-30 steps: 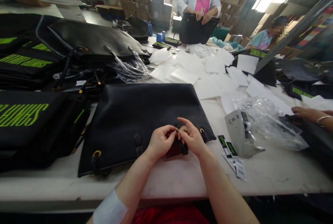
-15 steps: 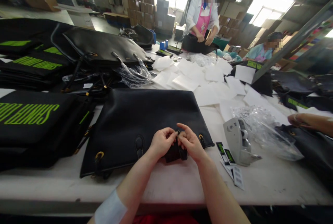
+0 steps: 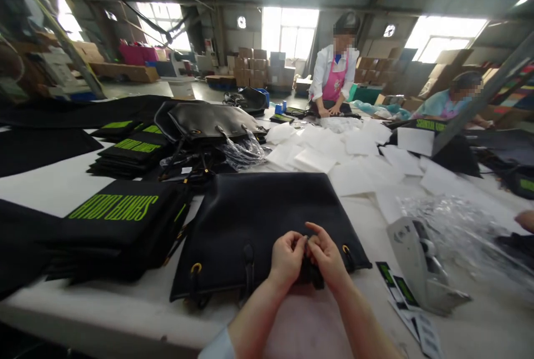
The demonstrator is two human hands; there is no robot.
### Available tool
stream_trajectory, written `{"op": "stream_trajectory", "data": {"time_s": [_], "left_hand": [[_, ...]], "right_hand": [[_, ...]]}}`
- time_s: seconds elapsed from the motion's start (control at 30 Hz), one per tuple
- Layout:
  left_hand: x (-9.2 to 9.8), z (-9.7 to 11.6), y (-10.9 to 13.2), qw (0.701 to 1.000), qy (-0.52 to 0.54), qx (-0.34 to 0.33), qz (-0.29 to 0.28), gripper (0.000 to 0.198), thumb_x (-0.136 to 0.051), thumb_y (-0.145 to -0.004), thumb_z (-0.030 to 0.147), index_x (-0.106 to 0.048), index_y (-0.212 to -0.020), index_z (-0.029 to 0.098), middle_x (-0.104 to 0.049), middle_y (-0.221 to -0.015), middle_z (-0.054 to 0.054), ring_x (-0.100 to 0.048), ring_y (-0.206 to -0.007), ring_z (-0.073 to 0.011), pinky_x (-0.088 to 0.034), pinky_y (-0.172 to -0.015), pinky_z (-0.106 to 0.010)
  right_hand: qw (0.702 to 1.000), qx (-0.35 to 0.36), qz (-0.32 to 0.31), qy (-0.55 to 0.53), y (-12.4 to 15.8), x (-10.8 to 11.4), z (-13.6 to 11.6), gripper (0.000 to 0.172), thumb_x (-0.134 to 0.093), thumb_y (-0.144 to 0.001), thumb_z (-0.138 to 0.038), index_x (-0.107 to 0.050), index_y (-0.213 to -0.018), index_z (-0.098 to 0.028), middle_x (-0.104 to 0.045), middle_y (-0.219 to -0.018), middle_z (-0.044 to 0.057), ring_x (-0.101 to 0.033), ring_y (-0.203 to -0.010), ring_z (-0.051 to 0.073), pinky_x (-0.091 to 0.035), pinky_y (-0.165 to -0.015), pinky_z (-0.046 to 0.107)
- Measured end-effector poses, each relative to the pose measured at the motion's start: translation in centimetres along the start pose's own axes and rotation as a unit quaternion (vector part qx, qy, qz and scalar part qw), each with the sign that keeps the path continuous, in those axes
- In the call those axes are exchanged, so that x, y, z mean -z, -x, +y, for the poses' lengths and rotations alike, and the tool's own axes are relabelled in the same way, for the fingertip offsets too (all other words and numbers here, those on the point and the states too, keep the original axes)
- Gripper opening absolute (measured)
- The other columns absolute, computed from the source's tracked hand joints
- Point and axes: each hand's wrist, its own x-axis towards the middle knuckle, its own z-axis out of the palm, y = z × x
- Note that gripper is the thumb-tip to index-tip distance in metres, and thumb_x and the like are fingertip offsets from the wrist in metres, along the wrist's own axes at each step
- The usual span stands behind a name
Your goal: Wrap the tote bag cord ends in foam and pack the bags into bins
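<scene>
A black leather tote bag [image 3: 267, 203] lies flat on the table in front of me, its gold-ringed handle edge towards me. Over its near edge, right of the middle, my left hand [image 3: 287, 256] and my right hand [image 3: 327, 253] meet. Both are closed in a pinch, fingertips against fingertips, with the right index finger stretched out. They grip a dark strap [image 3: 317, 279], whose lower part hangs below the fingers; its upper part is hidden by them. A gold eyelet [image 3: 345, 249] shows just right of my right hand, and another gold eyelet [image 3: 196, 267] is at the bag's left.
Stacked black fabric bags [image 3: 112, 220] with green lettering are on the left. White sheets [image 3: 354, 153] cover the table's far part. To the right lie a white tape dispenser [image 3: 421, 264], small printed tags [image 3: 404, 292] and clear plastic [image 3: 459, 220]. A co-worker [image 3: 334, 78] stands across the table.
The view has swung left and tilted up. My hands keep the same pinch over the bag. The co-worker opposite now leans with hands lower; the hand at far right has mostly left view.
</scene>
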Motion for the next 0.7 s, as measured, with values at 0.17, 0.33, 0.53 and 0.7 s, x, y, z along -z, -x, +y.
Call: {"op": "stream_trajectory", "data": {"time_s": [0.17, 0.33, 0.53, 0.7], "left_hand": [[-0.20, -0.21, -0.08, 0.999, -0.026, -0.028, -0.006, 0.029, -0.055, -0.086, 0.042, -0.062, -0.073, 0.016, -0.061, -0.062, 0.000, -0.052, -0.057, -0.0125, -0.040, -0.057, -0.023], [0.04, -0.71, -0.38, 0.998, -0.023, -0.048, -0.021, 0.030, -0.054, -0.086, 0.041, -0.064, -0.074, 0.016, -0.062, -0.064, 0.000, -0.055, -0.059, -0.0126, -0.042, -0.059, -0.022], [0.25, -0.94, -0.38, 0.997, -0.044, -0.060, -0.018, 0.028, -0.054, -0.086, 0.039, -0.065, -0.074, 0.017, -0.063, -0.067, -0.001, -0.056, -0.062, -0.0133, -0.041, -0.059, -0.022], [0.40, -0.83, -0.31, 0.997, -0.043, -0.061, -0.033, 0.029, -0.053, -0.087, 0.040, -0.063, -0.072, 0.017, -0.062, -0.067, -0.001, -0.055, -0.063, -0.0132, -0.041, -0.059, -0.022]], "right_hand": [[1.000, -0.004, 0.001, -0.019, 0.01, 0.05, -0.33, 0.042, -0.057, -0.080, -0.032, -0.049, -0.118, -0.018, -0.046, -0.059, -0.008, -0.041, -0.048, 0.008, -0.033, -0.047, 0.020], [0.999, -0.004, 0.012, -0.039, -0.20, 0.17, -0.11, 0.037, -0.058, -0.080, -0.033, -0.050, -0.113, -0.018, -0.049, -0.059, -0.008, -0.042, -0.047, 0.008, -0.034, -0.047, 0.019], [1.000, -0.012, -0.003, -0.023, -0.27, 0.41, 0.06, 0.031, -0.057, -0.081, -0.031, -0.052, -0.109, -0.018, -0.050, -0.059, -0.008, -0.042, -0.047, 0.007, -0.034, -0.046, 0.018], [0.999, -0.036, -0.015, -0.018, -0.37, 0.46, -0.39, 0.031, -0.057, -0.078, -0.030, -0.052, -0.106, -0.017, -0.050, -0.057, -0.008, -0.040, -0.045, 0.006, -0.031, -0.045, 0.018]]}}
